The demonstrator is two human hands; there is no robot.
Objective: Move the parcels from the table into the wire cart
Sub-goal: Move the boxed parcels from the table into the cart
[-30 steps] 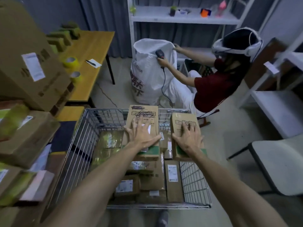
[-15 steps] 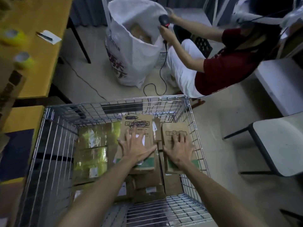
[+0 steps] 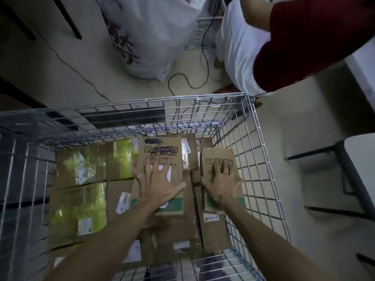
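Compared with half a second before, the view had dipped further down: the yellow table and tape rolls that sat at the left edge were gone from the frame, and the wire cart (image 3: 261, 142) filled most of the lower half. The boxes under the hands also sat deeper in the cart than they did a second earlier, when they were up near the rim.

Both hands were spread flat, palms down, fingers fanned, not wrapped around anything. The left hand (image 3: 157, 184) pressed on the larger cardboard box (image 3: 162, 157) in the middle of the frame; the right hand (image 3: 222, 184) pressed on the narrower cardboard box (image 3: 218, 157) just beside it, close to the cart's right wall. Both boxes had a green band near the wrist end and dark printing at the far end.

Inside the cart, those two lay on top of other brown parcels (image 3: 213, 230) with white labels. The left side of the cart held parcels wrapped with yellow-green tape (image 3: 81, 169), packed side by side.

Beyond the cart, upper middle of the frame, a big white sack (image 3: 154, 33) with red lettering stood on the floor. A seated person in a dark red top (image 3: 316, 37) took up the upper right, with a black cable (image 3: 188, 82) looping across the floor between the sack and that person.
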